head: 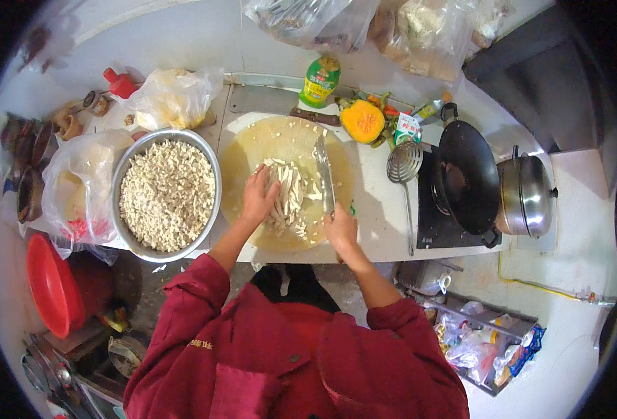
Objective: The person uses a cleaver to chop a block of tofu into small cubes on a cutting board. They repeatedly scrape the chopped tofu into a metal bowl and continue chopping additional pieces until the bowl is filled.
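Observation:
My right hand (341, 230) grips the handle of a cleaver (324, 170), its blade upright over the right side of a round cutting board (245, 141). Pale cut strips (287, 191) of food lie heaped in the middle of the board, with small diced bits scattered around them. The fingers of my left hand (260, 195) rest against the heap's left side. Just left of the board stands a large metal bowl (214, 162), filled with pale diced pieces (167, 196).
Behind the board lie a second cleaver (264, 99), a green bottle (320, 81) and a halved pumpkin (362, 121). To the right are a skimmer (405, 163), a black wok (468, 178) and a lidded steel pot (533, 196). Plastic bags (83, 183) crowd the left.

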A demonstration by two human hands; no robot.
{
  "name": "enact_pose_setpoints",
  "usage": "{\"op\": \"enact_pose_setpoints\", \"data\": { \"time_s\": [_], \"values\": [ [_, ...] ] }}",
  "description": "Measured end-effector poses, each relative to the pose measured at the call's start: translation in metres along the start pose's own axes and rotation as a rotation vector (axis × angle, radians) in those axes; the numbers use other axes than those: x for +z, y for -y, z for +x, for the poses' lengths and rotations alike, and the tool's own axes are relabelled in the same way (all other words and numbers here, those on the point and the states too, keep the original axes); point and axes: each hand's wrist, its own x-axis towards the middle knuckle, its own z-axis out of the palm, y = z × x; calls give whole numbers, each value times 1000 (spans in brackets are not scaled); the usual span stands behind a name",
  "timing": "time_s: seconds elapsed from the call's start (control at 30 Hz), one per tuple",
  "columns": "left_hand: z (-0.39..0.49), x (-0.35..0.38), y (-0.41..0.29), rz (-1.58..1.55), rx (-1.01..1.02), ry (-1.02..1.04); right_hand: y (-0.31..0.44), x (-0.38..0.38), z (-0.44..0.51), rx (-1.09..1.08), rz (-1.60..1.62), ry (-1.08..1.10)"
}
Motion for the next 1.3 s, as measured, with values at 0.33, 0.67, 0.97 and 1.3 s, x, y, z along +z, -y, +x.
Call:
{"op": "enact_pose_setpoints", "data": {
  "time_s": [0.33,0.67,0.97,1.3],
  "values": [
    [-8,17,4,94,-280,-63,-26,10,113,3,-256,-110],
    [-23,17,-29,15,-361,-171,9,-1,149,-628,-416,203],
    [-35,23,-32,112,-224,-314,3,-29,145,-855,-389,291],
    [-4,44,-69,375,-44,-184,18,-59,140,-939,-376,284]
  ]
}}
